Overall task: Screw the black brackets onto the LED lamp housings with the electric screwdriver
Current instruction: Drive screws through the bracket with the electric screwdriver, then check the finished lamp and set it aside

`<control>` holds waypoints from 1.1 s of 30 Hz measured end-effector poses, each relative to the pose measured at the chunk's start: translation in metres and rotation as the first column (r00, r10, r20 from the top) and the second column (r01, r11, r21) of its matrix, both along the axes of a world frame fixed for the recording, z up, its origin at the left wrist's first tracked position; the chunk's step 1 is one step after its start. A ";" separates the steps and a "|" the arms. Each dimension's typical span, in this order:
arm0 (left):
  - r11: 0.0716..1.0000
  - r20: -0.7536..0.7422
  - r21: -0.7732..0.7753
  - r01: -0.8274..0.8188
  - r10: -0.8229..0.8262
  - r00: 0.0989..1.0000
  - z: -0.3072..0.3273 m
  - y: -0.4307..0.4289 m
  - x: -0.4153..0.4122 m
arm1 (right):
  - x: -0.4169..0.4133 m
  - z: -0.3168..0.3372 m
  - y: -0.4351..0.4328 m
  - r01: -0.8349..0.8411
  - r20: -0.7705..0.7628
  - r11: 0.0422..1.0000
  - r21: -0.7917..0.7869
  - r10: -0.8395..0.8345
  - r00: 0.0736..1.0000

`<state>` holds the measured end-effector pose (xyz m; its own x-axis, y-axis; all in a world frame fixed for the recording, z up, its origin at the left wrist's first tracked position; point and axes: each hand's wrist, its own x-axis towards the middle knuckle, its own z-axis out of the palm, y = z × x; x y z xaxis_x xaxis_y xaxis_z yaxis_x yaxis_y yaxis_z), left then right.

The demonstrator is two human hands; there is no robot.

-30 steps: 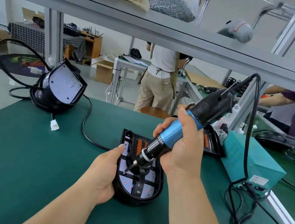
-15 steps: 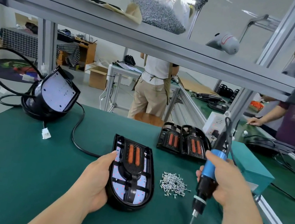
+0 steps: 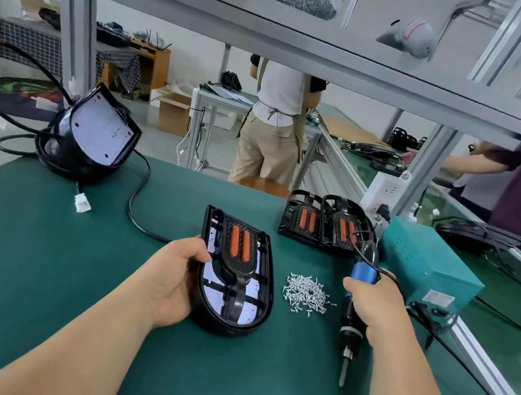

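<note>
LED lamp housing (image 3: 242,314) in left hand (image 3: 173,281), electric screwdriver (image 3: 352,321) in right hand (image 3: 372,304)

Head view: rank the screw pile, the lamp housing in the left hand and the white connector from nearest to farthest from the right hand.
1. Screw pile, just left of the right hand holding the electric screwdriver.
2. Lamp housing, centre, gripped by the left hand.
3. White connector, far left.

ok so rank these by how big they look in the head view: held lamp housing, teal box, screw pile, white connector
1. lamp housing and teal box: about alike, and the housing is nearer the camera, so no ranking between them
2. screw pile
3. white connector
</note>
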<state>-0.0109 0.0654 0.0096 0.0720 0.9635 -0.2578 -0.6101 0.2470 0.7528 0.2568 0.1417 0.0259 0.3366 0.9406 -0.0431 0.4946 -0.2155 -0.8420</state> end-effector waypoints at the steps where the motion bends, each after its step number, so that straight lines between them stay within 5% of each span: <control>1: 1.000 0.003 0.015 0.014 -0.014 1.000 0.000 0.000 -0.001 | -0.001 0.000 0.000 0.009 0.019 1.000 0.000 -0.009 1.000; 7: 0.995 0.088 0.099 0.007 -0.016 0.996 0.000 -0.002 -0.005 | -0.001 0.006 -0.002 -0.040 0.272 0.999 -0.021 0.044 0.961; 11: 0.992 0.186 0.125 -0.011 -0.013 0.982 0.002 -0.005 -0.004 | 0.008 0.020 -0.002 -0.064 0.565 0.989 -0.137 0.131 0.815; 17: 0.986 0.261 0.163 -0.041 -0.003 0.965 0.007 -0.006 0.000 | 0.009 0.041 -0.015 -0.054 0.651 0.994 -0.095 0.103 0.752; 20: 0.980 0.304 0.194 -0.052 -0.010 0.953 0.008 -0.007 0.003 | -0.016 0.051 -0.033 -0.200 0.594 0.963 0.182 0.055 0.803; 22: 0.977 0.306 0.203 -0.060 -0.005 0.952 0.008 -0.007 0.005 | -0.053 0.050 -0.048 -0.383 0.372 0.886 0.263 0.273 0.887; 24: 0.976 0.308 0.209 -0.067 -0.001 0.951 0.008 -0.006 0.007 | -0.092 0.039 -0.062 -0.564 0.167 0.783 0.262 0.539 0.826; 28: 0.979 0.363 0.179 -0.098 0.027 0.932 0.008 -0.006 0.006 | -0.133 0.012 -0.075 -0.744 0.367 0.666 0.049 0.681 0.633; 30: 0.988 0.354 0.115 -0.102 0.055 0.934 0.009 -0.005 0.003 | -0.134 0.007 -0.077 -0.735 0.379 0.678 0.010 0.677 0.631; 33: 0.976 0.258 0.030 -0.218 0.203 0.945 0.005 0.004 0.000 | -0.135 0.006 -0.079 -0.718 0.244 0.676 0.165 0.677 0.694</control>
